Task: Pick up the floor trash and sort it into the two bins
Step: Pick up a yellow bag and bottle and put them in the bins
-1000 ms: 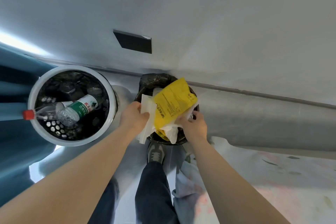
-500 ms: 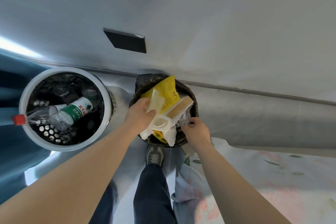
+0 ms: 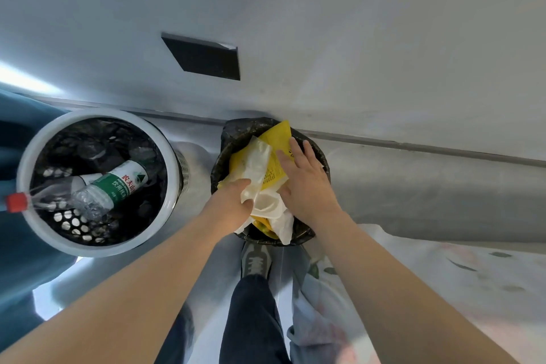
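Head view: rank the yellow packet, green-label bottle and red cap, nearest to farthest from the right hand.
1. yellow packet: under the right hand, in the black-lined bin.
2. green-label bottle: to the left, inside the white bin.
3. red cap: far left, sticking out over that bin's rim.

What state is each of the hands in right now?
Left hand: closed, gripping the white wrapper.
Right hand: open, pressing flat on the yellow packet.
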